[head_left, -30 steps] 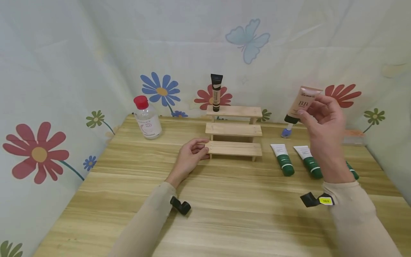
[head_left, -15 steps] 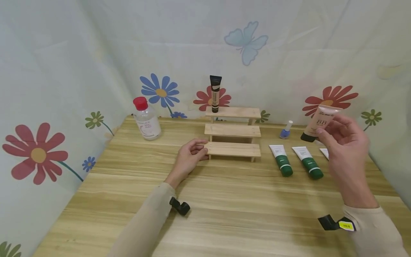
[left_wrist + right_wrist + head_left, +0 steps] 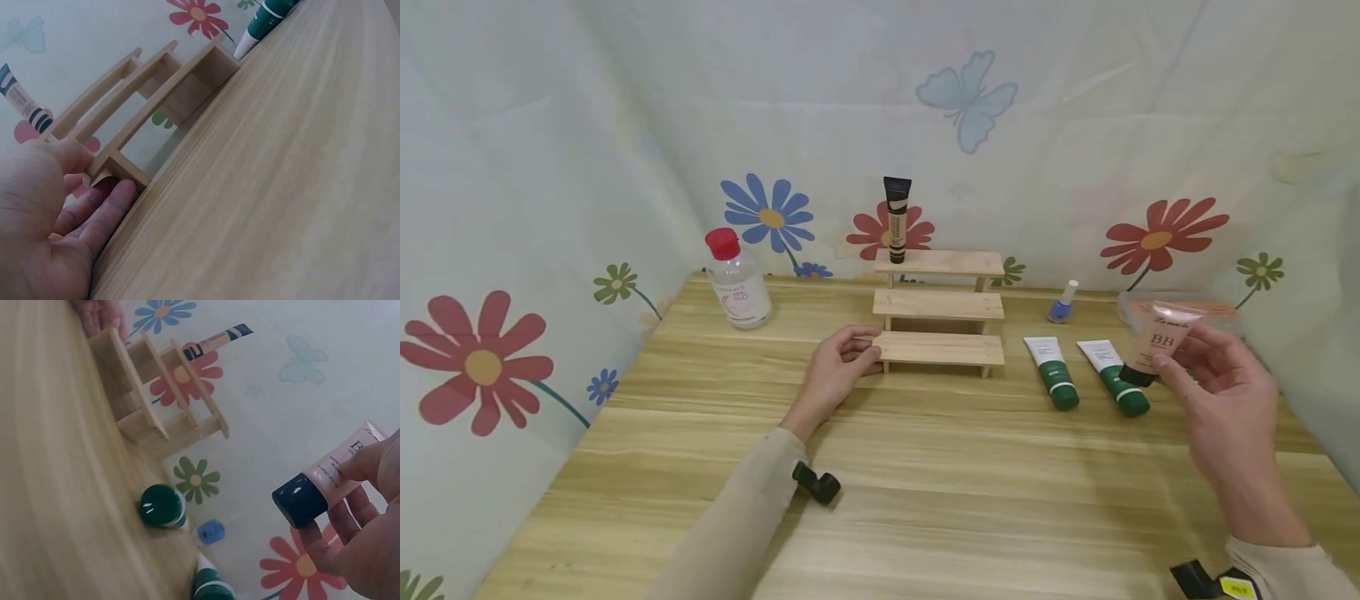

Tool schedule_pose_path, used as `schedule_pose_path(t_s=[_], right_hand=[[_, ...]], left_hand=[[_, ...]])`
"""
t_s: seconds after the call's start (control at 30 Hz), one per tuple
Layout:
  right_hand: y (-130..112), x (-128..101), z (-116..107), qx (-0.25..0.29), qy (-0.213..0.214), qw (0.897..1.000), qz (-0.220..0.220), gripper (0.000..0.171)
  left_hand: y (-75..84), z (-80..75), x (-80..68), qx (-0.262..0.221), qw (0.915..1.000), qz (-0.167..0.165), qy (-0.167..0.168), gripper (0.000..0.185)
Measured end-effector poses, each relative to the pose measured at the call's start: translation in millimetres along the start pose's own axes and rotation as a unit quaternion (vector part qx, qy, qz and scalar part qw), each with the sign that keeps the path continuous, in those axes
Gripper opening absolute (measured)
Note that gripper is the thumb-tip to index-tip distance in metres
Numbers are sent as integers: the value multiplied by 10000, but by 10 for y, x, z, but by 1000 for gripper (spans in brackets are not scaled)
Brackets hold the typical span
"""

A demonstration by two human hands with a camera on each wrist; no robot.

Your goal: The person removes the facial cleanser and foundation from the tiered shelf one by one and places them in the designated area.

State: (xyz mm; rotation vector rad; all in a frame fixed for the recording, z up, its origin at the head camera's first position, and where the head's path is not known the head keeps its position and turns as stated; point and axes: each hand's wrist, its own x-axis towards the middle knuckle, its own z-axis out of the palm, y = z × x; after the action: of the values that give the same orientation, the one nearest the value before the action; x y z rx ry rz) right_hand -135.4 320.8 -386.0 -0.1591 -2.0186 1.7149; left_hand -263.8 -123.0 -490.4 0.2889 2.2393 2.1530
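Fingers (image 3: pixel 1180 367) of right hand (image 3: pixel 1228 417) pinch a pink BB cream tube (image 3: pixel 1157 340), glossy soft plastic, flat crimped end up, round dark cap down; it hangs in the air over the right side of the wood-grain table (image 3: pixel 925 500), just above two white-and-green tubes (image 3: pixel 1052 371) lying flat. Left hand (image 3: pixel 835 371) rests on the table, fingers curled round the left end of the bottom step of a bare pale-wood three-tier stand (image 3: pixel 940 304).

A striped black-capped tube (image 3: pixel 897 218) stands upright on the top tier. Clear red-capped bottle (image 3: pixel 735 279) stands back left, small blue nail polish bottle (image 3: pixel 1062 304) back right. Floral printed cloth backdrop (image 3: pixel 1075 125).

Right wrist view shows the dark cap end-on and the thumb on the tube's face. Left wrist view shows the stand's open underside and the thumb on top of the step; head view hides both.
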Motion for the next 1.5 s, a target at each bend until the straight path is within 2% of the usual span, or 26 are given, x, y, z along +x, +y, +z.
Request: schedule_pose_path(t_s=[0.23,0.5,0.57,0.67,0.83,1.07,1.3,1.5], right_hand=[[191,-174,-111,634,-142,9977,210,49],[350,-378,-265,622,-210,9957,652,45],[388,-443,-298,443,-166,9951,865,44],[430,-522,-343,-180,-114,9921,1237,44],[496,-628,-363,-1357,-86,9774,1619,45],[583,-732,-349,-2140,-148,9633,1617,49],[615,-747,-352,-2881,-443,9448,1493,52],[660,-769,-364,-2928,-570,9469,1195,48]], left_hand=[[1,1,-2,-25,10000,13,-21,28],[-1,-5,2,-25,10000,16,-39,28],[7,-3,2,-17,10000,29,-45,28],[18,0,-3,-6,10000,45,-34,28],[25,4,-10,45,10000,50,-28,30],[28,11,-10,7,10000,23,-36,29],[26,8,-7,14,10000,19,-21,28],[22,6,-7,13,10000,20,-27,28]])
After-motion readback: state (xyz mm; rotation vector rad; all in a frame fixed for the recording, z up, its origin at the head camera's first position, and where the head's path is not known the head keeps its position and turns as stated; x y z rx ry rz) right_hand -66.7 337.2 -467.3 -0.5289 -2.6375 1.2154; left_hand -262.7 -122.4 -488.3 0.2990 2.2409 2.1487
